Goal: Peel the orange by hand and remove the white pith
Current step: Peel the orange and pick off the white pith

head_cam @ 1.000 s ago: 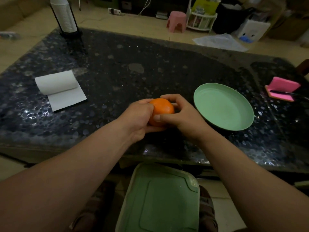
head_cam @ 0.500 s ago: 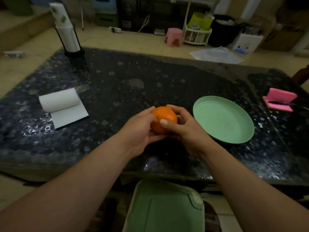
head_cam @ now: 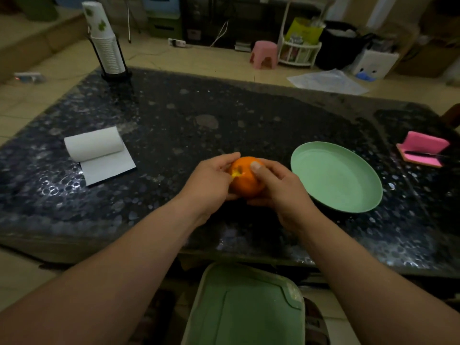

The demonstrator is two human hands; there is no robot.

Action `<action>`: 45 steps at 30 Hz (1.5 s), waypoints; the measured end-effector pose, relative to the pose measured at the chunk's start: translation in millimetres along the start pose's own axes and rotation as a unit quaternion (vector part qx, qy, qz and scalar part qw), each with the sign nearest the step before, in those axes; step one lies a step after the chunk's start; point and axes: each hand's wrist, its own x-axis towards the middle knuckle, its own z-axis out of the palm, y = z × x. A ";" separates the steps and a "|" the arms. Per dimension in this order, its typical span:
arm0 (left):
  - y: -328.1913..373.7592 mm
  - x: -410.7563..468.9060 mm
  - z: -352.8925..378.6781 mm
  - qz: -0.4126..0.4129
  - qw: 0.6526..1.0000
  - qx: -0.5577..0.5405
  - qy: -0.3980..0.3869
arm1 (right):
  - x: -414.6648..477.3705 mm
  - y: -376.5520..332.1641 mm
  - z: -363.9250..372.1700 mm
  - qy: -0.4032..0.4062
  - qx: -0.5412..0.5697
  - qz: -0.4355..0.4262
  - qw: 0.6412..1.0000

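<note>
I hold a round orange (head_cam: 246, 181) between both hands just above the dark speckled table (head_cam: 174, 115). My left hand (head_cam: 211, 180) grips its left side, the thumb pressed into a small torn spot where paler yellow shows under the skin. My right hand (head_cam: 278, 185) cups the right side, thumb lying across the top. The underside of the fruit is hidden by my fingers.
An empty green plate (head_cam: 336, 176) lies right of my hands. A paper towel roll (head_cam: 95, 145) lies at the left, a cup stack in a holder (head_cam: 107, 46) at the back left, a pink sponge with a knife (head_cam: 423, 150) at the far right. A green tray (head_cam: 246, 307) sits below the table edge.
The orange's skin has been broken near the top left, where my left thumb now digs in. The view has tilted up a little, so hands and table sit lower in the frame.
</note>
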 end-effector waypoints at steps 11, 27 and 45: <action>8.4 -2.8 4.3 -0.001 0.998 -0.059 -0.015 | -0.1 -0.4 0.9 0.021 0.136 0.014 0.990; 19.4 -8.4 -15.2 0.067 0.949 0.305 0.037 | -13.5 -1.6 -6.2 0.013 -0.121 -0.082 0.989; 13.4 -12.8 -7.3 0.122 0.945 0.302 0.008 | -22.1 -11.0 -14.4 -0.066 -0.120 -0.029 0.990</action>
